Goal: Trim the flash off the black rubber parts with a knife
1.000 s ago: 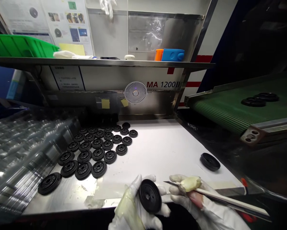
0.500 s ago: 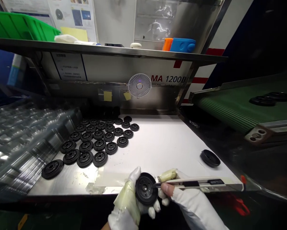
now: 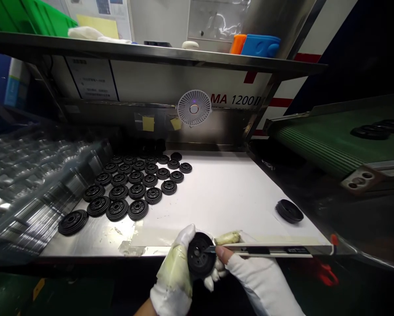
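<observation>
Knife [image 3: 259,250] closed on black disc [image 3: 200,264] since earlier frame, blade [image 3: 211,249] at its face, by near edge of tabletop [image 3: 223,188]. Left hand [image 3: 177,267] clasped disc rim; right hand [image 3: 239,264] pinched knife, bare thumb [image 3: 222,253] beside blade. Risk was blade skidding if disc twisted in gloved grasp, nicking thumb.

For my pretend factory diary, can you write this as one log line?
Left hand: holding black disc | right hand: holding white-handled tool, tip at disc | bench: more discs left, lone disc right
</observation>
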Tool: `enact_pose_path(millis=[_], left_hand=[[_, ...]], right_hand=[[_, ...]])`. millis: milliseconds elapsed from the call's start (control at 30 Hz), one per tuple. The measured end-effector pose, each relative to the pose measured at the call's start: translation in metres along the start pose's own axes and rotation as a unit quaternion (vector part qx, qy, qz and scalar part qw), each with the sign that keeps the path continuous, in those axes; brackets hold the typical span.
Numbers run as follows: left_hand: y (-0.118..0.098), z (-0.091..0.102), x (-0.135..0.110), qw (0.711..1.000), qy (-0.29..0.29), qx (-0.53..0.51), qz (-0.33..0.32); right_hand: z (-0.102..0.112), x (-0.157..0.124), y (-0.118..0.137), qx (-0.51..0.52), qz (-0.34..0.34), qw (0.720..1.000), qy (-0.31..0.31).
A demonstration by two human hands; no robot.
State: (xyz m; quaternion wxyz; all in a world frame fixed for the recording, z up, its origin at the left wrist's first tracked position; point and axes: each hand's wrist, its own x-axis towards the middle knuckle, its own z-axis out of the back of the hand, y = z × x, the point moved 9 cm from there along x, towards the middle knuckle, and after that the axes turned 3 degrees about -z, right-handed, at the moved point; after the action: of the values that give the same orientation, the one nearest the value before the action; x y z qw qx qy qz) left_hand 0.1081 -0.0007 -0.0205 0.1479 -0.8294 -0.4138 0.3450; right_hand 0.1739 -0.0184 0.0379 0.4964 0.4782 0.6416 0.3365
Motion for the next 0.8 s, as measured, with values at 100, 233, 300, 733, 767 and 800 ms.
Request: enact_pose_path(millis=[100, 233, 300, 733, 767, 800], left_hand=[[0.001, 0.002, 0.001, 1.000, 0.008, 0.013, -0.013], [0.003, 0.004, 0.002, 0.999, 0.020, 0.028, -0.025], [0.002, 0.003, -0.001, 0.999, 0.026, 0.033, -0.030], [-0.001, 0.002, -0.012, 0.999, -0.034, 0.023, -0.010], [0.000, 0.002, -0.011, 0.999, -0.034, 0.018, -0.006], [0.000, 0.002, -0.011, 0.999, -0.033, 0.015, -0.002]], right_hand=[[0.002, -0.001, 0.002, -0.009, 0.007, 1.000, -0.017], [0.002, -0.001, -0.004, -0.003, -0.009, 1.000, -0.005], [-0.001, -0.001, -0.008, 0.008, -0.023, 1.000, 0.012], [-0.008, 0.001, -0.006, -0.007, -0.013, 0.999, 0.046], [-0.008, 0.002, -0.007, -0.002, -0.022, 0.998, 0.051], [-0.008, 0.002, -0.009, 0.006, -0.032, 0.998, 0.053]])
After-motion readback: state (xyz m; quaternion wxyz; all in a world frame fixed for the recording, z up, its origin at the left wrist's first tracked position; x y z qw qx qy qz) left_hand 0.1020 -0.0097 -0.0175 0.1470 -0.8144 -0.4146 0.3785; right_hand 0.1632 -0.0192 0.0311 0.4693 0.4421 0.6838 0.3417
